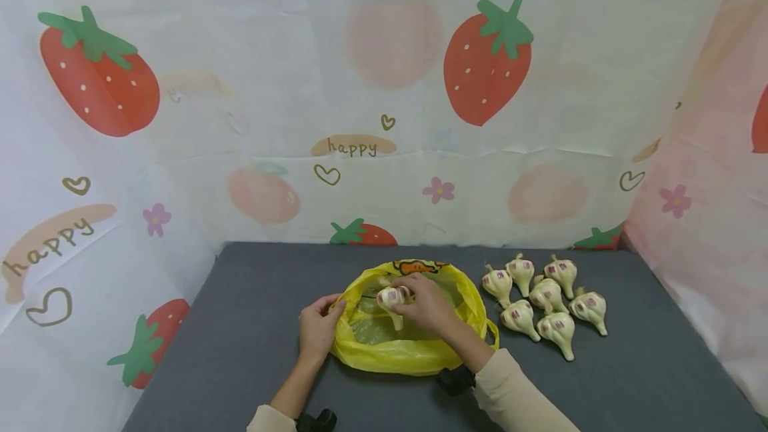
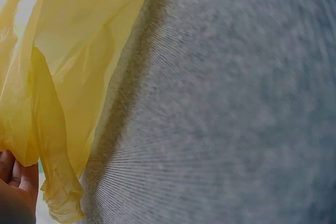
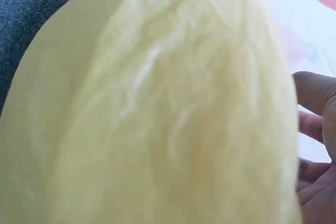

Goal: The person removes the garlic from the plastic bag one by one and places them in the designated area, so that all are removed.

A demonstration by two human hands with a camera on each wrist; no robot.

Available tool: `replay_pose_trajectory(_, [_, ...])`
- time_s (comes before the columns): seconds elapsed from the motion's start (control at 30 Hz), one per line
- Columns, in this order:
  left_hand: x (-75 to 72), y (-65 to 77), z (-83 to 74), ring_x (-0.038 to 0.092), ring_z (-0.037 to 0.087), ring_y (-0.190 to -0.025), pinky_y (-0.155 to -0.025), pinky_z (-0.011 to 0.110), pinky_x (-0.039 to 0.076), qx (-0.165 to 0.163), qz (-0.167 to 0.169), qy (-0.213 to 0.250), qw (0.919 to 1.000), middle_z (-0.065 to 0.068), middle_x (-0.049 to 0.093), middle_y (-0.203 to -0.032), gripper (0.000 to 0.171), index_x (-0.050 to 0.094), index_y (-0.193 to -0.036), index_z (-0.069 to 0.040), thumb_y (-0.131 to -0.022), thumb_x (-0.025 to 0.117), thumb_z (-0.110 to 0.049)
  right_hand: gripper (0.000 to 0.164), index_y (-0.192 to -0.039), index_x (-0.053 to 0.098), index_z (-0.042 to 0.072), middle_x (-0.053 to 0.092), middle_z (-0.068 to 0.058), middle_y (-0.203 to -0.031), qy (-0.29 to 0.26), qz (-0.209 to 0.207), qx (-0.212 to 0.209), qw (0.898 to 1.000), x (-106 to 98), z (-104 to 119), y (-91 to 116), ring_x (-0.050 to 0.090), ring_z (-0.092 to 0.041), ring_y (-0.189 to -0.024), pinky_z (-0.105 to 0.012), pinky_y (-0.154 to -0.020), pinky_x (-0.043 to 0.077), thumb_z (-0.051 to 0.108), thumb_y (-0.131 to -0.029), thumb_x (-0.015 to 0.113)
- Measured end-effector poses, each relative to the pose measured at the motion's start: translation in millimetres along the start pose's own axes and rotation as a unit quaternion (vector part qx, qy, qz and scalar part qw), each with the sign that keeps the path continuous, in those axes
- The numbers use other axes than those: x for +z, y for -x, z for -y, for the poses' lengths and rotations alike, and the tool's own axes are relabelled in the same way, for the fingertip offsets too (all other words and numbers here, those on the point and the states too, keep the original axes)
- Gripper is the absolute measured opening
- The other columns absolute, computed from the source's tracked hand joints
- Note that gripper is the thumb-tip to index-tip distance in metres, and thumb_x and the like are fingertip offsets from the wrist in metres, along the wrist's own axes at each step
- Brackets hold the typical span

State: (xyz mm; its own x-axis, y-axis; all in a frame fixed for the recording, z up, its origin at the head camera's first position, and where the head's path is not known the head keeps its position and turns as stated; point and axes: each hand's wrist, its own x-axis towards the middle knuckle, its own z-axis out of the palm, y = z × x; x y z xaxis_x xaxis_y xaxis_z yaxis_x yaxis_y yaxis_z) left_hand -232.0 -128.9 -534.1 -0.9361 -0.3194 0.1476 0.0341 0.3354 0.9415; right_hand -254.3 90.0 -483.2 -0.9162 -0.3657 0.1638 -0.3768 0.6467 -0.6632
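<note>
A yellow plastic bag lies with its mouth open on the dark table, near the middle in the head view. My left hand pinches the bag's left rim between thumb and fingers. Over the bag's opening, my right hand holds a garlic bulb by its side, stem pointing down. The yellow plastic fills the left of the left wrist view, with part of the left hand at its edge. In the right wrist view, the bag covers the garlic and most of the right hand.
To the right of the bag sits a group of several garlic bulbs, close together. The dark grey table meets a printed cloth backdrop with strawberries along the back and sides. Black wrist straps show on both forearms.
</note>
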Motion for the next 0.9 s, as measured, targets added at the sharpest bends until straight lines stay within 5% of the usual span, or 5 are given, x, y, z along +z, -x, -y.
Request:
replay_pose_trajectory(0.27, [1.0,-1.1,2.2,0.063,0.008,-0.077,-0.063,0.014,0.049,-0.008,-0.001,0.008,0.9999,0.015,0.074,-0.099,0.020,0.077,-0.101,-0.003,-0.090,0.072,-0.018,0.034,-0.115,0.070,0.008,0.063,-0.007,-0.103,0.013,-0.031,-0.030,0.999,-8.2,-3.9,7.0,0.057,-0.017,-0.085,-0.030,-0.068,0.049,0.018,-0.084,0.077])
replay_pose_trajectory(0.53, [0.3,1.5,0.9,0.064,0.008,-0.077,-0.062,0.015,0.049,0.000,0.003,0.014,0.9999,0.016,0.074,-0.100,0.024,0.076,-0.102,-0.002,-0.090,0.071,-0.022,0.034,-0.116,0.070,0.013,0.063,-0.003,-0.104,0.000,-0.026,0.002,1.000,-23.2,-4.8,9.9,0.055,-0.013,-0.085,-0.028,-0.071,0.049,0.017,-0.083,0.078])
replay_pose_trajectory(0.9, [0.7,2.3,-0.3,0.063,0.007,-0.075,-0.060,0.014,0.049,-0.007,-0.011,0.017,0.9998,0.018,0.074,-0.102,0.023,0.076,-0.103,-0.002,-0.091,0.070,-0.020,0.034,-0.117,0.070,0.015,0.064,-0.007,-0.113,0.022,-0.046,-0.010,0.999,-49.7,-11.3,19.2,0.059,-0.015,-0.087,-0.033,-0.075,0.052,0.021,-0.084,0.077])
